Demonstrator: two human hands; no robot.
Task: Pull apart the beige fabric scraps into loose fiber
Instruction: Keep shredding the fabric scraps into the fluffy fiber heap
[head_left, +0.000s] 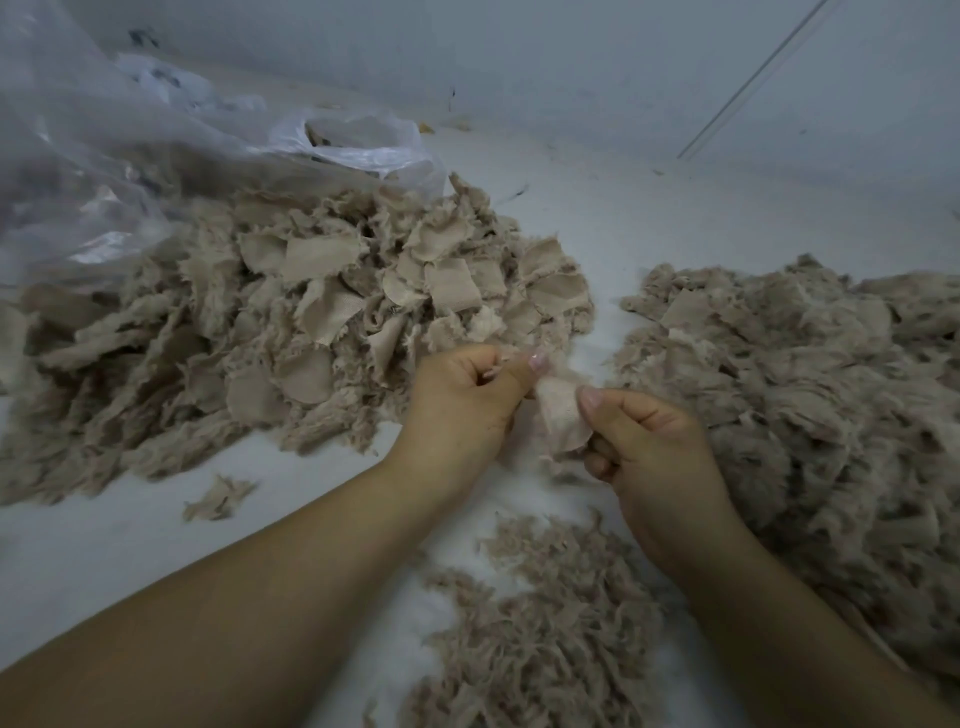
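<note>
A small beige fabric scrap (560, 410) is held between both hands over the white surface. My left hand (462, 400) pinches its upper left edge between thumb and curled fingers. My right hand (649, 447) pinches its right side with the thumb on top. A big heap of beige scraps (291, 322) lies to the left. Another heap of pulled scraps (810, 405) lies to the right. Loose fiber (550, 623) is spread below the hands.
A clear plastic bag (104, 156) lies at the back left, partly over the left heap. A small tuft (218, 499) sits alone on the white surface (649, 218). A pale wall rises behind.
</note>
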